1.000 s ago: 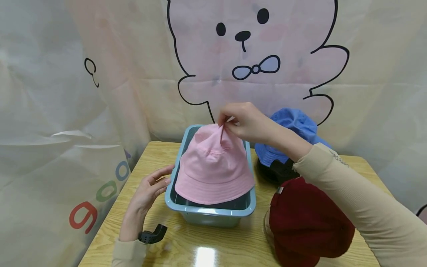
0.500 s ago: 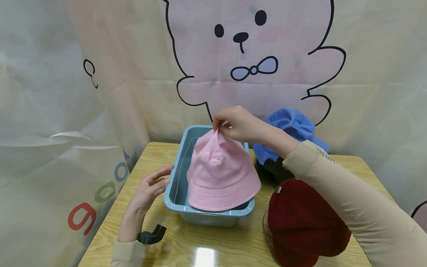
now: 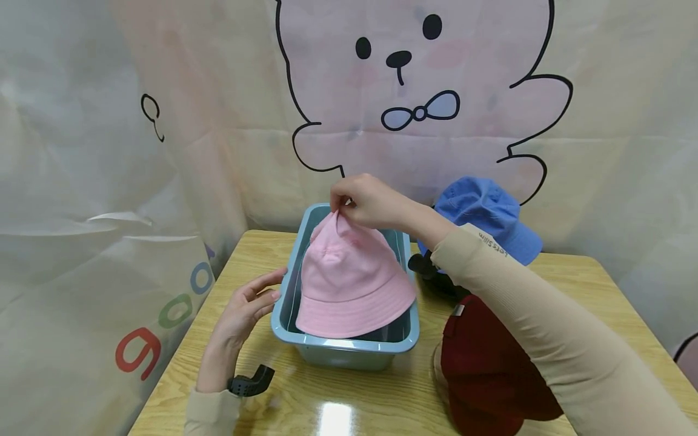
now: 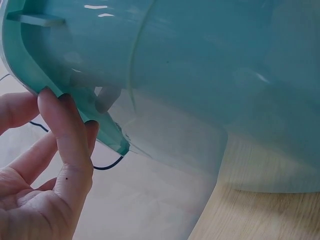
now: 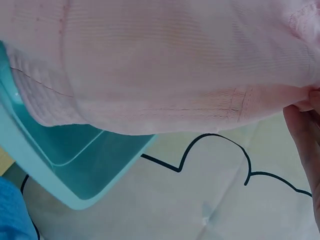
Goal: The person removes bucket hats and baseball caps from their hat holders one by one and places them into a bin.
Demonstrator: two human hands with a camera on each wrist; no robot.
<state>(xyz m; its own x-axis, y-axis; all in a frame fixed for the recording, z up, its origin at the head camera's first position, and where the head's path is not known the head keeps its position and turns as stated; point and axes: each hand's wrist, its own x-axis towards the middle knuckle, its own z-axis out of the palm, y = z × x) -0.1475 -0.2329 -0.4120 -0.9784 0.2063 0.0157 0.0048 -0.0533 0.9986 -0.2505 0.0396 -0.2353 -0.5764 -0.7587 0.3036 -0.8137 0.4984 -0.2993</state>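
Observation:
My right hand (image 3: 372,201) pinches the crown of a pink bucket hat (image 3: 351,281); the fabric creases up to the fingertips. The hat hangs brim down over the blue-green plastic basin (image 3: 349,346), covering much of its inside. In the right wrist view, the hat (image 5: 150,70) fills the upper part, with the fingers at the right edge. My left hand (image 3: 245,310) touches the basin's left rim from outside. Up close in the left wrist view, its loosely bent fingers (image 4: 70,130) lie against the rim, without a clear grip.
Right of the basin, a blue cap (image 3: 480,209) sits at the back above something black (image 3: 436,275), partly hidden by my forearm. A dark red cap (image 3: 485,369) lies nearer on the wooden table (image 3: 294,399). A printed cloth (image 3: 272,181) hangs behind.
My right hand swings the pink hat slightly right over the basin, then back left, still pinching its crown. The left hand stays at the rim.

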